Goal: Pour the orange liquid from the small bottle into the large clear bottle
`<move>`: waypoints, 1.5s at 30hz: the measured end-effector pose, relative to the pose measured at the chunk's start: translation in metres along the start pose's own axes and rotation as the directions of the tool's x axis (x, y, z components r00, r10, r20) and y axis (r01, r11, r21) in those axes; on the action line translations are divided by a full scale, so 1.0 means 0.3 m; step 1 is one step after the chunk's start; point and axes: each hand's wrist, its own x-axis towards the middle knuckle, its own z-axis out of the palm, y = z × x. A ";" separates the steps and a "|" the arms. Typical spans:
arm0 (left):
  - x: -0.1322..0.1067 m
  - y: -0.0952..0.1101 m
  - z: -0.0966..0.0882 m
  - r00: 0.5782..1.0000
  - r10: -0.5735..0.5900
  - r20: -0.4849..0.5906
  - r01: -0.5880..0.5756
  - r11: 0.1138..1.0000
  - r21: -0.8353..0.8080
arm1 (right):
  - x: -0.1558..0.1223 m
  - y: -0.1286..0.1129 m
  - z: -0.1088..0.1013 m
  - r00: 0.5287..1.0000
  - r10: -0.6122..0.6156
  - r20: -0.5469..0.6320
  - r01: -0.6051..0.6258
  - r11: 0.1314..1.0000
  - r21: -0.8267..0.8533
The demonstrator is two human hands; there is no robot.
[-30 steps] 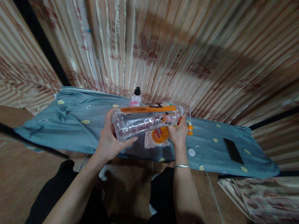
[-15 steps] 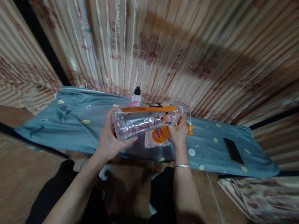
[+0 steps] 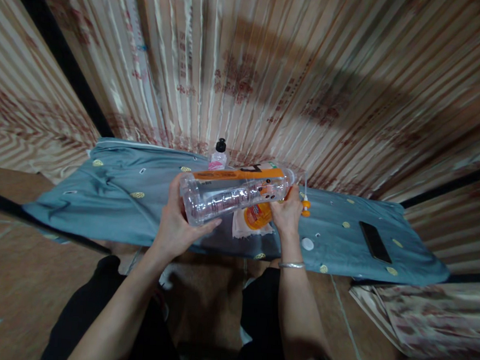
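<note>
A clear plastic bottle (image 3: 234, 193) with an orange and white label lies sideways in the air between my two hands, its neck to the right. My left hand (image 3: 177, 217) is closed around its base end. My right hand (image 3: 286, 210) grips it near the neck, where some fingers are hidden behind it. Under the bottle an orange container (image 3: 257, 216) with a red label rests on a white cloth (image 3: 240, 228), partly covered. A round white cap (image 3: 307, 244) lies to the right of my right hand. Near that hand's fingers is an orange pump top (image 3: 305, 206) with a thin tube.
Behind the held bottle stands a clear bottle (image 3: 218, 156) with a black cap. A black phone (image 3: 374, 241) lies on the right part of the teal patterned cloth (image 3: 116, 193). Striped curtains (image 3: 248, 65) hang close behind, and dark poles (image 3: 67, 63) frame the sides.
</note>
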 end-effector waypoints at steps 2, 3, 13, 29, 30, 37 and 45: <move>0.001 -0.003 0.002 1.000 0.016 -0.003 -0.016 1.000 -0.007 | 0.001 -0.003 -0.002 1.000 0.010 0.007 -0.010 1.000 0.014; 0.002 -0.004 0.002 1.000 0.022 -0.001 -0.022 1.000 -0.014 | 0.001 -0.003 -0.002 1.000 0.013 0.007 -0.013 1.000 0.016; -0.001 -0.001 -0.001 0.999 -0.028 0.024 0.028 0.999 -0.018 | -0.002 0.013 0.006 0.999 -0.036 -0.013 0.036 0.999 -0.032; -0.002 0.005 0.001 1.000 -0.017 0.004 0.017 1.000 -0.017 | -0.001 -0.001 0.000 1.000 0.005 0.002 -0.005 1.000 0.013; -0.002 0.006 0.000 1.000 -0.017 0.004 0.017 1.000 -0.018 | -0.001 0.000 0.001 1.000 0.003 0.001 -0.003 1.000 0.012; -0.003 -0.007 0.003 1.000 0.017 -0.015 -0.017 1.000 -0.009 | 0.001 0.017 0.006 1.000 -0.014 0.003 0.014 1.000 -0.002; 0.000 0.001 0.001 1.000 -0.003 0.016 0.004 1.000 -0.030 | -0.001 0.022 0.011 0.999 -0.035 -0.019 0.035 0.999 -0.014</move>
